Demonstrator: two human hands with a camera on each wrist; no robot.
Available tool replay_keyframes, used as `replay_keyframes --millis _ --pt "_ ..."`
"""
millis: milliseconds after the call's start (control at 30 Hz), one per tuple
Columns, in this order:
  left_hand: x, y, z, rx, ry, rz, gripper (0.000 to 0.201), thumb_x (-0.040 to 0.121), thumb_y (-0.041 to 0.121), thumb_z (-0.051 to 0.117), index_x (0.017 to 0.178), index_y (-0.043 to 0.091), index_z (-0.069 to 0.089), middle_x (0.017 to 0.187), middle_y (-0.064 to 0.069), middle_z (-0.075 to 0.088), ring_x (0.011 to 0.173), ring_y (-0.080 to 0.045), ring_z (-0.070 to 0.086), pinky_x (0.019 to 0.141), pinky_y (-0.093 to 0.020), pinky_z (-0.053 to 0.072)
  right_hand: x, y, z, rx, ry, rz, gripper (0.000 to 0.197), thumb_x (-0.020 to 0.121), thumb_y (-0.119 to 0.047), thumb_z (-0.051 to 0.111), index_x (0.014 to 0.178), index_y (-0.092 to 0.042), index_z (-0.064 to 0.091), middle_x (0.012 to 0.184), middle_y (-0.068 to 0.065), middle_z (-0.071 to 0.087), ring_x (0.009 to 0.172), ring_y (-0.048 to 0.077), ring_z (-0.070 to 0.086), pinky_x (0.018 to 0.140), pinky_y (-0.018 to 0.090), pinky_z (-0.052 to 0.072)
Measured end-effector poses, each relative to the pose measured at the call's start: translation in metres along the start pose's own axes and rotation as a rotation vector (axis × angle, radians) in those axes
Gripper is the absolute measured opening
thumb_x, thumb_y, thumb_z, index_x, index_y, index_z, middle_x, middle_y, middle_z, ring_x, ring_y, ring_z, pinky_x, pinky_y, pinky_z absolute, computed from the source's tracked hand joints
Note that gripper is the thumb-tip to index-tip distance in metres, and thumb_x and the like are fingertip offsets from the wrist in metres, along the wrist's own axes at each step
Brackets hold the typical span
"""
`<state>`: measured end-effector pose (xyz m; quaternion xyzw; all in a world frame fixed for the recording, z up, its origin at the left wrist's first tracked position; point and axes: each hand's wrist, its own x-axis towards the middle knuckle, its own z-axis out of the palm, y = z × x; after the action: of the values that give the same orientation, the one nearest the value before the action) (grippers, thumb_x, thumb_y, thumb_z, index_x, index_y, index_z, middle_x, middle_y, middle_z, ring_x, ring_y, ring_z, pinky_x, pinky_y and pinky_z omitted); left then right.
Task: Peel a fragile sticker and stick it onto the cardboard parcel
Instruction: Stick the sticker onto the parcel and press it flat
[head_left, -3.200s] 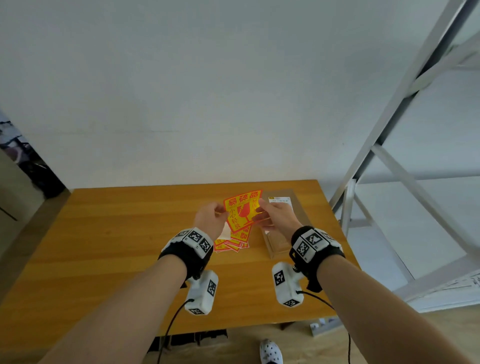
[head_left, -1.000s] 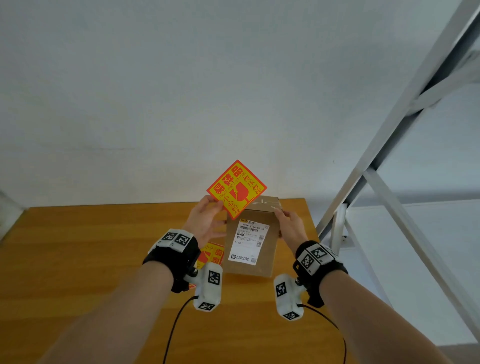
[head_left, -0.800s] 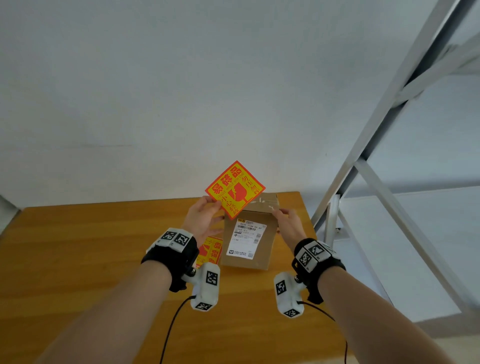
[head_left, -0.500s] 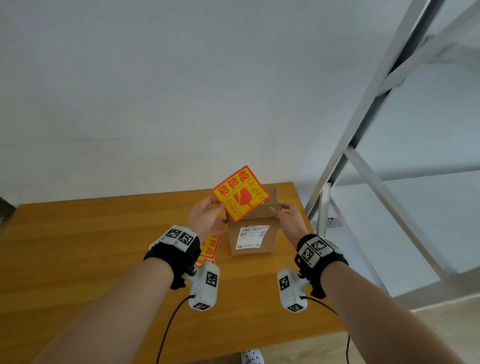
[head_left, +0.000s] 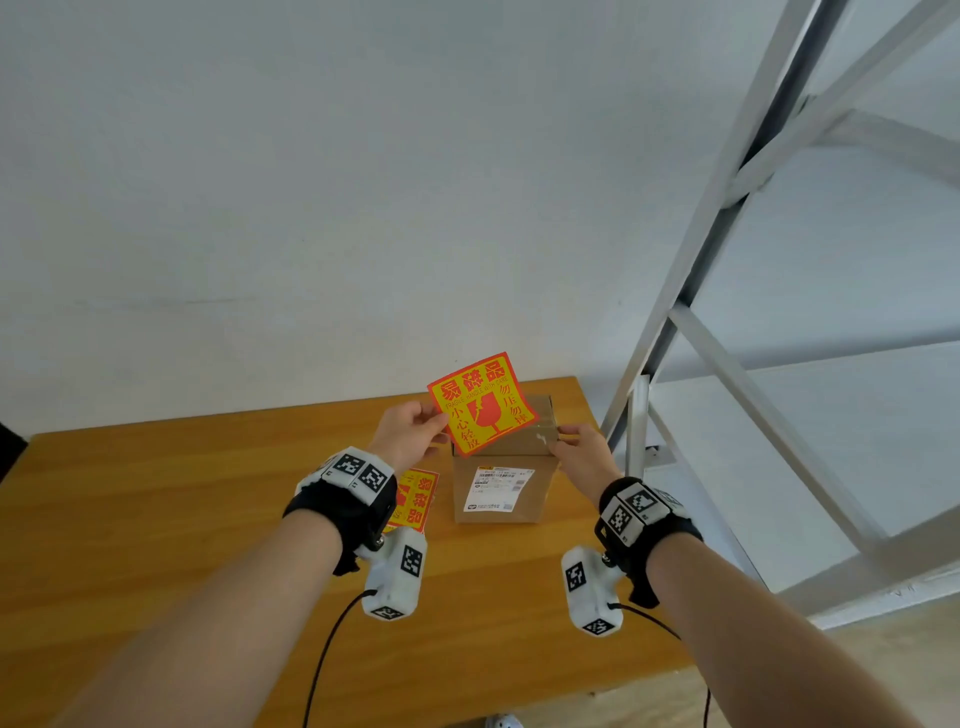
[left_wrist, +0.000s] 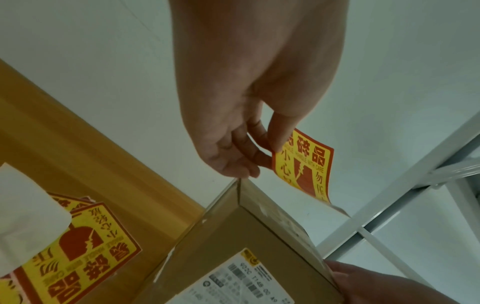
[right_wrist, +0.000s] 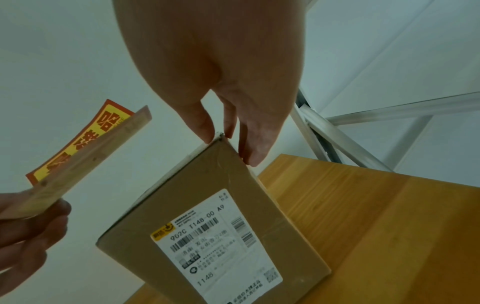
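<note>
The red-and-yellow fragile sticker (head_left: 480, 402) is pinched at its left corner by my left hand (head_left: 441, 421), just above and left of the cardboard parcel (head_left: 498, 488). The parcel stands on end on the table, with its white shipping label (head_left: 496, 491) facing me. My right hand (head_left: 563, 436) pinches the parcel's top right corner. In the left wrist view, my left hand (left_wrist: 270, 152) holds the sticker (left_wrist: 303, 164) above the parcel's top edge (left_wrist: 259, 205). In the right wrist view, the fingertips of my right hand (right_wrist: 226, 139) straddle the parcel's (right_wrist: 207, 216) upper corner.
A stack of the same stickers (head_left: 415, 499) lies on the wooden table (head_left: 156, 509) left of the parcel. A white metal frame (head_left: 727, 312) rises just right of the table's far right corner. A white wall runs behind the table.
Earlier both hands held the sticker over the stack and the parcel lay flat. My right hand has since tipped the parcel up onto its end, and my left hand has brought the sticker down near its top.
</note>
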<state>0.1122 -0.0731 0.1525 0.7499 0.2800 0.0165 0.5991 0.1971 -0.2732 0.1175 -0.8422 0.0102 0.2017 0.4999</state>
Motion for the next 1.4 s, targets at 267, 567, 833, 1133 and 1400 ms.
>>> replay_keyframes --millis 267,567,833,1133,1400 --pt "0.010 0.024 -0.005 0.087 -0.023 0.042 0.020 0.094 0.013 0.053 0.110 0.002 0.060 0.100 -0.012 0.067 0.077 -0.017 0.063 0.069 -0.024 0.052 0.003 -0.029 -0.014 -0.007 0.125 -0.165 0.035 0.095 -0.032 0.047 0.121 -0.010 0.056 0.116 0.004 0.062 0.100 0.017 0.054 0.083 0.029 0.042" --pt "0.022 0.041 0.002 0.119 -0.080 -0.016 0.004 0.091 0.015 0.059 0.092 0.012 0.060 0.095 -0.009 0.067 0.064 -0.010 0.060 0.061 -0.021 0.050 0.011 -0.042 -0.005 0.019 0.023 -0.200 0.014 0.088 -0.025 0.063 0.089 -0.011 0.068 0.083 0.004 0.070 0.082 0.023 0.068 0.081 0.037 0.056" --pt "0.027 0.028 0.016 0.293 -0.012 0.018 0.028 0.083 0.013 0.069 0.109 0.004 0.064 0.089 -0.006 0.067 0.070 -0.014 0.059 0.061 -0.021 0.050 0.007 -0.030 0.002 -0.115 0.037 -0.125 0.025 0.092 -0.026 0.055 0.069 -0.015 0.058 0.064 -0.003 0.054 0.062 0.013 0.051 0.052 0.022 0.037" --pt "0.039 0.013 0.031 0.267 0.045 -0.062 0.062 0.075 0.015 0.078 0.126 0.011 0.043 0.110 -0.016 0.066 0.092 -0.026 0.064 0.081 -0.036 0.052 0.007 -0.022 0.003 -0.316 0.081 -0.116 0.019 0.092 -0.029 0.054 0.078 -0.016 0.057 0.064 -0.006 0.051 0.064 0.014 0.051 0.052 0.023 0.037" --pt "0.045 0.008 0.035 0.277 0.132 -0.070 0.059 0.072 0.017 0.080 0.120 0.009 0.046 0.107 -0.015 0.066 0.091 -0.023 0.060 0.075 -0.030 0.043 0.007 -0.025 0.004 -0.349 0.093 -0.153 0.027 0.089 -0.022 0.057 0.064 -0.021 0.047 0.062 -0.006 0.050 0.059 0.011 0.048 0.047 0.019 0.033"
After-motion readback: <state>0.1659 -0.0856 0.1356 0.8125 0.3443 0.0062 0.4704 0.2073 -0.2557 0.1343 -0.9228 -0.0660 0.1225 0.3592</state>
